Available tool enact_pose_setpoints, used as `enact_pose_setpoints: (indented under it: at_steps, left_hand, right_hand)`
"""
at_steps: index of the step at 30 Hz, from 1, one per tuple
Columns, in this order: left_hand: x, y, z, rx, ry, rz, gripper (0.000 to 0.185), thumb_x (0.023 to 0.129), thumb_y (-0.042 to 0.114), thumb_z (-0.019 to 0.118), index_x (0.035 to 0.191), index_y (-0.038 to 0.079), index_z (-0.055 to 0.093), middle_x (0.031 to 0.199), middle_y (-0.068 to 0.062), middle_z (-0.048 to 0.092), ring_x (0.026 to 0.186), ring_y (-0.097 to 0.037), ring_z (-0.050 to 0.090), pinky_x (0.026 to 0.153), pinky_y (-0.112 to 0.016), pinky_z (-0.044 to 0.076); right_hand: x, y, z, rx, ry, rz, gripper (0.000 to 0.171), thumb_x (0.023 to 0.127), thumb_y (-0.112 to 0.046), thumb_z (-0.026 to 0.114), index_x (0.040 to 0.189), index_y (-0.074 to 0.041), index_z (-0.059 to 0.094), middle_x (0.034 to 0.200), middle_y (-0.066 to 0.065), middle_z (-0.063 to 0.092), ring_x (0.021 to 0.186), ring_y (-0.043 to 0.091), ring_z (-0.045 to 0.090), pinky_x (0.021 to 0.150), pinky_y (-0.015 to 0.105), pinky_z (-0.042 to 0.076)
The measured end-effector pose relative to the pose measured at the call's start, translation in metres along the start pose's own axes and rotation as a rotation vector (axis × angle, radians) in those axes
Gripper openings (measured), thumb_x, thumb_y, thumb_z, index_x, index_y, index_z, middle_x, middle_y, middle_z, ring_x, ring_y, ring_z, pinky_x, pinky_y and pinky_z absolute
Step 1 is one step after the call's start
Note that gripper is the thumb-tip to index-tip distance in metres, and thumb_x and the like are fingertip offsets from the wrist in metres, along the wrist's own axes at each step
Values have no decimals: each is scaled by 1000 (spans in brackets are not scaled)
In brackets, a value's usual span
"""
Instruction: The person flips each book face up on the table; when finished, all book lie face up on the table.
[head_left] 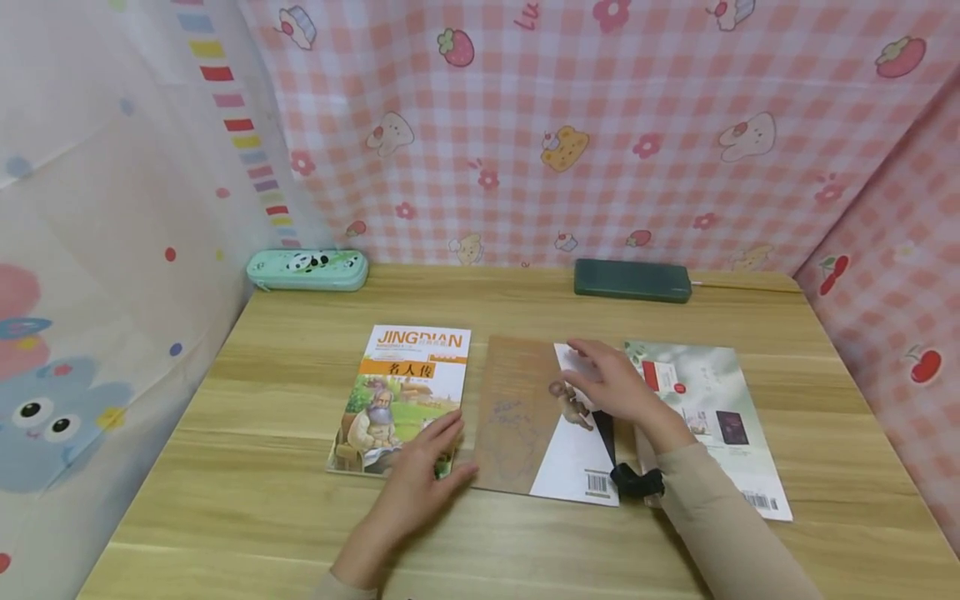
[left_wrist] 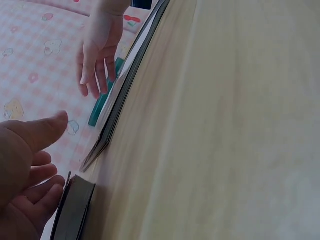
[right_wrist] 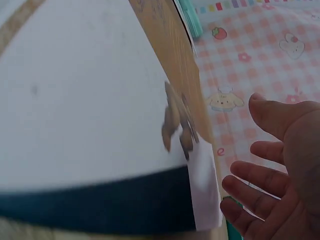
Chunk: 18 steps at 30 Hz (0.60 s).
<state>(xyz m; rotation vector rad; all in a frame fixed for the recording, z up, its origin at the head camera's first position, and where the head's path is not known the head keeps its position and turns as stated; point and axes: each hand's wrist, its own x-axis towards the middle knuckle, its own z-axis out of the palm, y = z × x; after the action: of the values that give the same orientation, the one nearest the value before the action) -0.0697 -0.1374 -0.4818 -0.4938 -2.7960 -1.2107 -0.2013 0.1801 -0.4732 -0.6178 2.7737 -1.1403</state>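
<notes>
Three thin books lie in a row on the wooden table. The left book point(head_left: 401, 392) has an illustrated cover with an old bearded figure and orange title lettering. My left hand point(head_left: 415, 477) is over its lower right corner, fingers loosely extended; in the left wrist view they sit right by the book's edge. The middle book point(head_left: 513, 417) is brown and white, with a barcode and a small figure. Above its upper right part, my right hand point(head_left: 611, 379) hovers with relaxed, spread fingers and holds nothing. A pale green-white book point(head_left: 723, 408) lies under the right forearm, partly hidden.
A mint pencil case point(head_left: 307, 270) with pandas stands at the table's back left. At the back right is a dark green case point(head_left: 632, 280), with a thin yellowish stick point(head_left: 746, 287) beside it. A patterned curtain point(head_left: 510, 142) closes off the back. A black wrist mount point(head_left: 637, 481) sits at my right wrist.
</notes>
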Motion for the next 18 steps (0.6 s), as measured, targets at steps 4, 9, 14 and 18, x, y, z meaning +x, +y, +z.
enact_pose_setpoints:
  at_steps: [4,9,14,18]
  left_hand:
    - [-1,2,3,-16,-37,-9,70,83,25,83,142,-1,55,155,-9,46,140,-33,45,116,-50,35]
    - [0,8,6,-62,-91,2,72,82,21,84,143,-2,54,155,-10,46,140,-31,45,117,-48,34]
    - [2,12,12,-100,-139,11,73,82,21,84,144,-2,52,156,-11,45,141,-31,44,117,-48,35]
    - [3,15,17,-118,-147,22,74,82,20,84,144,-5,51,155,-12,45,141,-32,44,116,-47,35]
  right_hand:
    - [-2,7,-6,-14,14,49,60,98,-28,69,147,-1,49,139,24,57,118,40,60,97,56,53]
    - [-4,15,-12,-46,13,96,61,98,-32,68,148,-4,48,138,22,57,116,37,60,95,55,53]
    - [-4,22,-16,-99,36,79,58,97,-27,70,144,0,51,130,23,60,108,34,60,96,54,51]
    - [-3,28,-17,-120,47,80,56,96,-24,72,142,2,53,116,20,64,97,31,58,90,50,52]
